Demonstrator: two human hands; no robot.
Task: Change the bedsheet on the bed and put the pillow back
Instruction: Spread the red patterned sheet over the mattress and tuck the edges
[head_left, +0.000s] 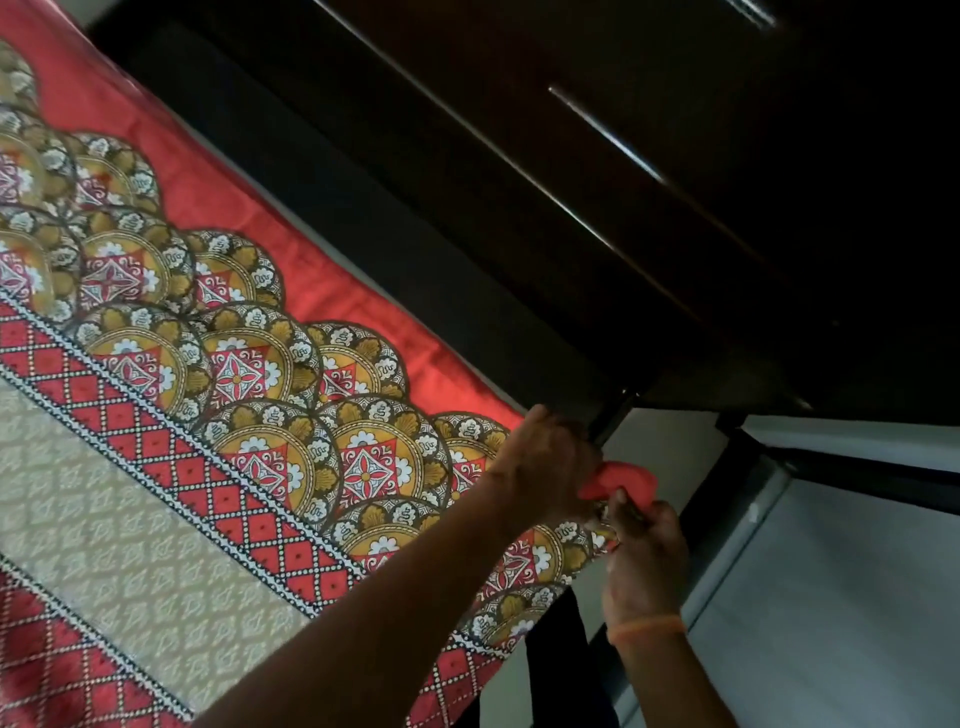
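At the bed's corner beside the dark headboard (519, 171), the left hand (545, 462) and right hand (644, 551) both grip the patterned bedsheet (249, 395); it should be pulled tight before tucking.

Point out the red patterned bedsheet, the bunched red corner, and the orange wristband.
Red patterned bedsheet (234, 374), head view, medallion print.
Bunched red corner (621, 480), head view, fold between both hands.
Orange wristband (644, 627), head view, band's middle.
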